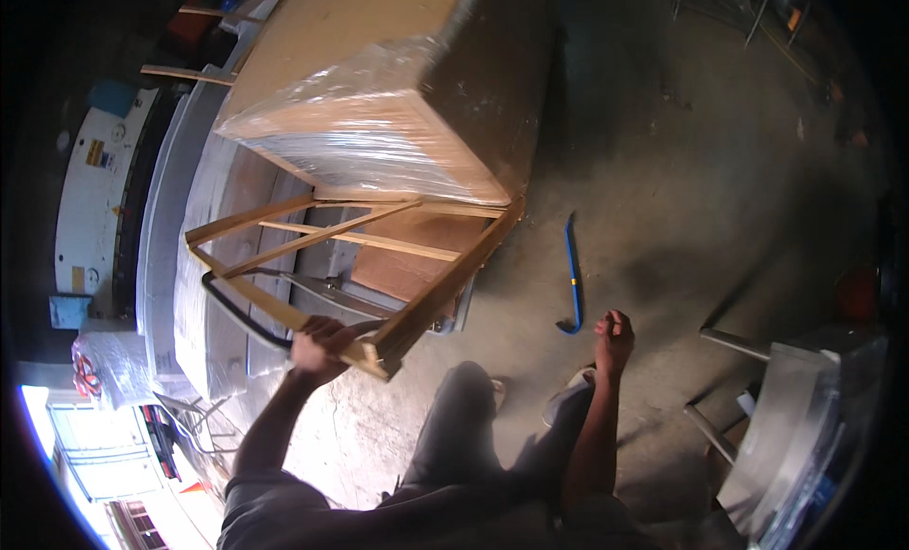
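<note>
A slatted wooden frame [445, 283] tilts toward me, its far edge against a large wrapped box. At its near corner, my left hand [320, 348] is closed over the end board. A bent grey tube handle [244, 313] runs under the board and passes by this hand; whether the fingers also hold it is hidden. My right hand [615, 340] is raised over the floor with its fingers curled in, and nothing shows in them. On the concrete beyond it lies a blue pry bar [573, 275] with a dark hooked end.
The big box [350, 72], partly wrapped in clear film, stands ahead. Long wrapped panels [220, 257] line the left, beside a white machine [99, 195]. A metal-legged table or stand [791, 436] is close on my right. Brown cardboard [417, 257] shows beneath the frame.
</note>
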`<state>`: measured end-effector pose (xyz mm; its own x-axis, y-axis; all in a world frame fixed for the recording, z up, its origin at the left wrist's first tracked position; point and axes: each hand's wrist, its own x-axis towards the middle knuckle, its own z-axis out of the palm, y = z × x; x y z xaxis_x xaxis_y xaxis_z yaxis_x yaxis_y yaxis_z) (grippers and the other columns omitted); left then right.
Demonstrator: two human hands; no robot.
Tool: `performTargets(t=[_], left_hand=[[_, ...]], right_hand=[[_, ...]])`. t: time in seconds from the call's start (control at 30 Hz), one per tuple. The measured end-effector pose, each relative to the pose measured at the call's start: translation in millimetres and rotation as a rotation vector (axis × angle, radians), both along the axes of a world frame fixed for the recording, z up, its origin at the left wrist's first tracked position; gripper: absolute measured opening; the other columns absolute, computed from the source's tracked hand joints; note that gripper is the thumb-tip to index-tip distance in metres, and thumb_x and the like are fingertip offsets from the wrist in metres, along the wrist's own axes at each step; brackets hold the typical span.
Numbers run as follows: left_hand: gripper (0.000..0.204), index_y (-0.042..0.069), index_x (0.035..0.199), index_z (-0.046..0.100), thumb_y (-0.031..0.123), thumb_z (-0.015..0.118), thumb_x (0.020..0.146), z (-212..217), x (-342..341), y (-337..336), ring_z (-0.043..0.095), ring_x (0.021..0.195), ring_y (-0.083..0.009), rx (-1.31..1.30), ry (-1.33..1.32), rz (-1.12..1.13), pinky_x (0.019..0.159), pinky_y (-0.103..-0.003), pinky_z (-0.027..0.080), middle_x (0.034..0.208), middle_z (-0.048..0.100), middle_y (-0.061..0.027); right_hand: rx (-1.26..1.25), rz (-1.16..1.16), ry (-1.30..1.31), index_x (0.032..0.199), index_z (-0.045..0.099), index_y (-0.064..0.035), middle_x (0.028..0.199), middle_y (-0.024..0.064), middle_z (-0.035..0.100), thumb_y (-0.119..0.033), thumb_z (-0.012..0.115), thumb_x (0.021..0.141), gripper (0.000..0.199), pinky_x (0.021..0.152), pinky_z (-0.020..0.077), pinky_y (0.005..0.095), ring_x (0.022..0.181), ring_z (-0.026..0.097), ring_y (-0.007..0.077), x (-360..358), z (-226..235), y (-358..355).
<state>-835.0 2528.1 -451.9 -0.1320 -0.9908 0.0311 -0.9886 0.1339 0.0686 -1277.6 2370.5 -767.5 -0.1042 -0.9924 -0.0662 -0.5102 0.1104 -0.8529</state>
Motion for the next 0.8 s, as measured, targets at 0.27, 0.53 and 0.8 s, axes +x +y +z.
performTargets(t=[0.27, 0.53, 0.8], left_hand=[[0.032, 0.013, 0.100, 0.066, 0.025, 0.072, 0.071, -12.3, 17.9, 16.8, 0.062, 0.106, -0.0294, 0.185, 0.166, 0.124, 0.095, -0.047, 0.046, 0.108, 0.066, -0.0083], [0.055, 0.004, 0.127, 0.058, 0.037, 0.068, 0.084, 58.7, 132.0, 56.0, 0.043, 0.131, -0.0417, -0.009, 0.583, -0.105, 0.109, -0.054, 0.034, 0.137, 0.051, -0.0227], [0.087, -0.001, 0.149, 0.028, 0.050, 0.066, 0.089, 5.1, 499.6, 159.0, 0.049, 0.123, -0.0338, -0.606, 1.084, 1.662, 0.103, -0.045, 0.038, 0.127, 0.056, -0.0218]], right_hand=[[-0.243, 0.476, -0.112, 0.116, 0.063, 0.0029, 0.096, 0.0122, 0.069, -0.008, 0.059, 0.095, 0.024, 0.082, 0.0527, 0.0331, 0.090, 0.068, 0.0208, 168.5, 424.6, 15.0], [-0.057, 0.952, 0.030, 0.134, 0.049, 0.0086, 0.120, 0.0250, 0.061, -0.027, 0.063, 0.093, 0.056, 0.098, 0.0457, 0.0466, 0.116, 0.057, 0.0394, 431.8, 432.4, 119.0], [-0.101, 1.066, 0.616, 0.124, 0.055, 0.0053, 0.103, 0.0248, 0.066, -0.040, 0.059, 0.093, 0.055, 0.087, 0.0494, 0.0507, 0.093, 0.064, 0.0429, 494.4, 381.1, 142.7]])
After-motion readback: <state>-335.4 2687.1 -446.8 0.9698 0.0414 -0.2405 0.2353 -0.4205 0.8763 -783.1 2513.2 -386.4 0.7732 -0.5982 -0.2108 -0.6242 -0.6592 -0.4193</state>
